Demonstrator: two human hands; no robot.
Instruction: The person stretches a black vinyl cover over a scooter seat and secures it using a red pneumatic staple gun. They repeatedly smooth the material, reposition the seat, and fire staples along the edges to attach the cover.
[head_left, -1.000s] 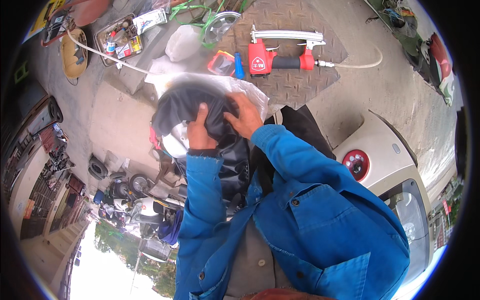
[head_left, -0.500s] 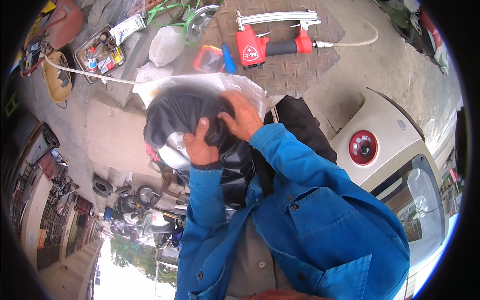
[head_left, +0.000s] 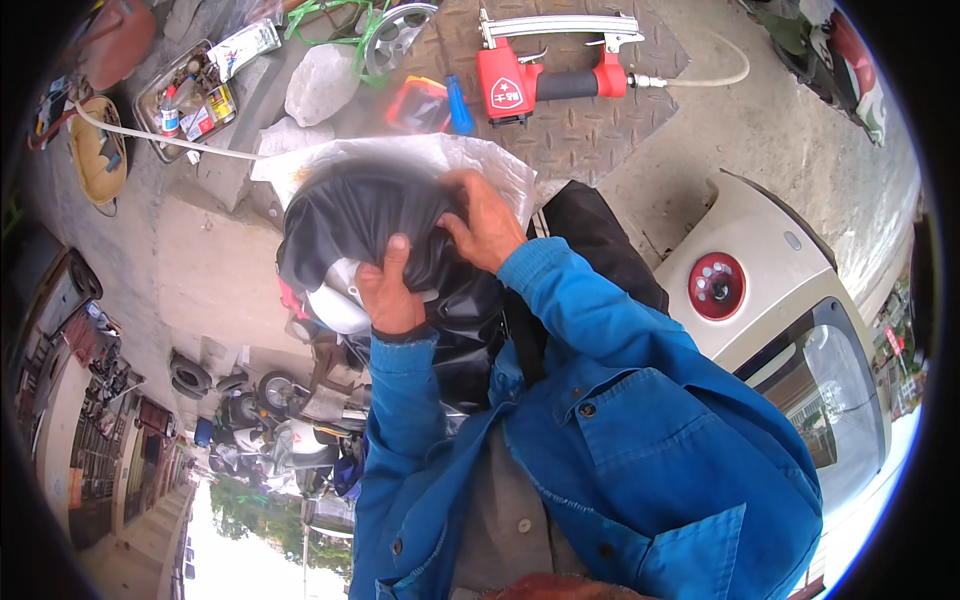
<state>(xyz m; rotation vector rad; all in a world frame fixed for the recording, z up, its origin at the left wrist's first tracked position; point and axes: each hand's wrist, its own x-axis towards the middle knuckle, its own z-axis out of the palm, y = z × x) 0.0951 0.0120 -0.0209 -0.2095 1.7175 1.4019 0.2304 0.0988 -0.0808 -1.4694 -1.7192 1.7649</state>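
Observation:
A black, shiny, leather-like cover (head_left: 350, 220) lies in folds over a bulky piece in front of my body. At its left lower side a smooth white part (head_left: 338, 310) shows from beneath it. My left hand (head_left: 394, 290) grips the near edge of the cover, thumb pointing up on top and fingers curled under. To the right, my right hand (head_left: 485, 222) pinches the cover's folds between thumb and bent fingers. White plastic sheeting (head_left: 490, 165) spreads under the far side. What lies inside the cover is mostly hidden.
Beyond my hands, a red pneumatic stapler (head_left: 505, 85) with a pale hose rests on a rusty metal plate (head_left: 610, 140). A blue-handled tool (head_left: 459, 105) lies beside it. A cluttered tray (head_left: 185, 145) sits far left; a beige vehicle (head_left: 770, 240) stands at right.
Both hands keep hold of the black cover and have barely moved. The whole view has shifted slightly, and the cover's folds look a little different near my thumbs.

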